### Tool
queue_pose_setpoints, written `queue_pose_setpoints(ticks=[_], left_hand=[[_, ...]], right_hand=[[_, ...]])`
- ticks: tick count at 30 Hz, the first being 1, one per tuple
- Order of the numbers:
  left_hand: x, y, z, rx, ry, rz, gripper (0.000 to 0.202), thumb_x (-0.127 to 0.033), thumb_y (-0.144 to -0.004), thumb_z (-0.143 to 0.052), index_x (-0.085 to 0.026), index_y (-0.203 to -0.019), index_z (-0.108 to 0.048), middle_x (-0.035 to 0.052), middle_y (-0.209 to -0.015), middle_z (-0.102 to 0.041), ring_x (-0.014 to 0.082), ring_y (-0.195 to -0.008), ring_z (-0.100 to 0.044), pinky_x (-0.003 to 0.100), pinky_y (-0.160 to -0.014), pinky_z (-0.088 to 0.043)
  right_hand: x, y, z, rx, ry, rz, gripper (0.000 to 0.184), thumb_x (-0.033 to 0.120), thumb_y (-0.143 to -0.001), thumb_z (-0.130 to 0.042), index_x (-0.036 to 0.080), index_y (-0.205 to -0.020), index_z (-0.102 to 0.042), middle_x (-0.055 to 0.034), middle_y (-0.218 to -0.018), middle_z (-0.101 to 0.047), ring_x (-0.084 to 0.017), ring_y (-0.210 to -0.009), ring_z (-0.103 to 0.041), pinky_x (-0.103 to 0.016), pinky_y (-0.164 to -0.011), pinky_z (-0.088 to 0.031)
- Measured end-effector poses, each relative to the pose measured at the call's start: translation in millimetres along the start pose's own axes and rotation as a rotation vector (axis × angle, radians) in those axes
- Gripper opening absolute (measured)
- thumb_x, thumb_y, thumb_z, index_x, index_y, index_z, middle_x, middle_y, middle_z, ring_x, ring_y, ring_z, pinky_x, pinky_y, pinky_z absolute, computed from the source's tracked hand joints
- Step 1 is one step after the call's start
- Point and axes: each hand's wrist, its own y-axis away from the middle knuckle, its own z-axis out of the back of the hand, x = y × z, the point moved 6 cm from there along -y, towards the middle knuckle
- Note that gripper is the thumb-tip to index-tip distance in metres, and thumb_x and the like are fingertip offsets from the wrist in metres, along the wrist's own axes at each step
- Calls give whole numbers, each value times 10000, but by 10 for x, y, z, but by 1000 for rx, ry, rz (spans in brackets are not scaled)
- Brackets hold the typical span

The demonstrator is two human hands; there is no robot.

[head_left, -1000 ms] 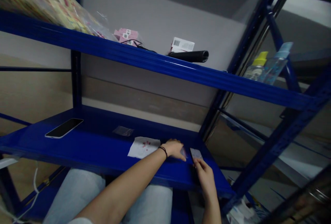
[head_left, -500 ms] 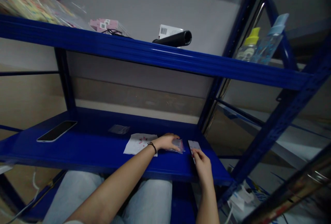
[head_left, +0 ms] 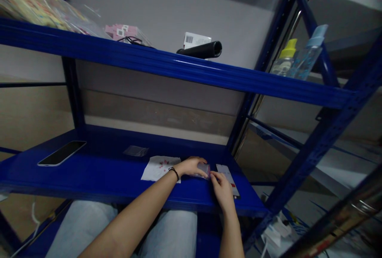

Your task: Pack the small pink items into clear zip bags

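Observation:
My left hand (head_left: 191, 166) rests on the lower blue shelf (head_left: 98, 176), fingers curled over a small clear plastic bag (head_left: 204, 169). My right hand (head_left: 221, 188) meets it from the right, its fingertips pinching the same bag. A flat white card with a red mark (head_left: 228, 174) lies just right of my right hand. A white paper with pink marks (head_left: 158, 166) lies under my left wrist, which wears a dark band.
A dark phone (head_left: 61, 153) lies at the shelf's left, another small clear bag (head_left: 135, 151) sits mid-shelf. The upper shelf (head_left: 191, 73) carries a black tube (head_left: 203, 49), a barcoded box (head_left: 194, 39), pink packets (head_left: 122, 31) and two bottles (head_left: 294, 61). Blue uprights (head_left: 313, 146) stand right.
My right hand has moved left off the white card and now touches the clear bag under my left fingers. The view shifted slightly.

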Motion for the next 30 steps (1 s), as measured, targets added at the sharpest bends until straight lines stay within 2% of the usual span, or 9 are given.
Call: queue_pose_setpoints(ticks=[6, 11, 13, 16, 19, 21, 23, 27, 30], left_hand=[[-172, 93, 149, -145, 68, -48, 211, -311, -880, -650, -208, -1036, -748, 52, -1133, -729, 217, -1106, -633, 301, -1002, -442], [-273, 360, 451, -348, 143, -1, 301, -292, -968, -477, -150, -1070, -722, 95, -1115, -725, 218, -1053, -649, 315, -956, -473], [-339, 545, 583, -339, 235, -8, 308, -311, -968, -483, -137, -1074, -714, 87, -1054, -741, 215, -984, -670, 297, -888, -500], [-491, 887, 795, -242, 339, -49, 258, -313, -934, -551, -150, -1017, -733, 53, -987, -752, 206, -933, -676, 268, -841, -498], [-616, 1269, 1026, -177, 279, -48, 237, -328, -924, -574, -180, -999, -744, 21, -977, -752, 198, -932, -669, 255, -841, -483], [-645, 1526, 1152, -183, 202, -18, 235, -336, -933, -560, -203, -997, -744, 5, -971, -748, 195, -921, -666, 258, -839, -484], [-622, 1795, 1269, -323, 84, 49, 212, -314, -923, -571, -229, -1031, -731, 7, -997, -734, 208, -961, -653, 289, -902, -475], [-528, 2462, 1372, -891, -110, 306, 183, -290, -909, -570, -251, -1032, -700, 60, -1063, -680, 264, -1072, -602, 381, -1007, -435], [-509, 2748, 1191, -920, 29, 330, 197, -348, -938, -532, -246, -947, -700, 59, -993, -690, 248, -937, -641, 339, -852, -513]], right_hand=[[62, -18, 33, -48, 64, 25, 386, 417, -869, -458, 188, -949, -758, -119, -973, -705, -271, -928, -643, -360, -825, -487], [221, -44, 112, -54, -83, 44, 382, 453, -876, -488, 175, -961, -736, -128, -1017, -711, -272, -957, -648, -356, -842, -498], [508, -29, 151, -38, -79, 101, 379, 455, -885, -501, 180, -1023, -723, -121, -1037, -703, -259, -950, -643, -338, -821, -500], [1164, 35, 134, 61, -58, 249, 376, 433, -914, -497, 208, -1155, -679, -93, -1056, -683, -216, -875, -634, -303, -777, -489], [1781, 150, -30, 269, -44, 373, 293, 409, -940, -484, 227, -974, -712, -57, -942, -684, -191, -807, -623, -275, -723, -461], [2028, 229, -181, 362, -51, 396, 300, 398, -945, -484, 220, -835, -700, -39, -830, -677, -183, -758, -613, -261, -675, -439], [2148, 300, -360, 393, -93, 377, 290, 388, -932, -505, 210, -782, -678, -22, -745, -663, -172, -691, -591, -247, -622, -415], [2229, 493, -787, 369, -230, 275, 248, 378, -891, -570, 191, -744, -638, 8, -651, -620, -153, -607, -553, -227, -556, -377], [2349, 723, -1060, 352, -323, 252, 260, 390, -910, -549, 190, -767, -631, 5, -678, -611, -153, -632, -548, -223, -576, -387]])
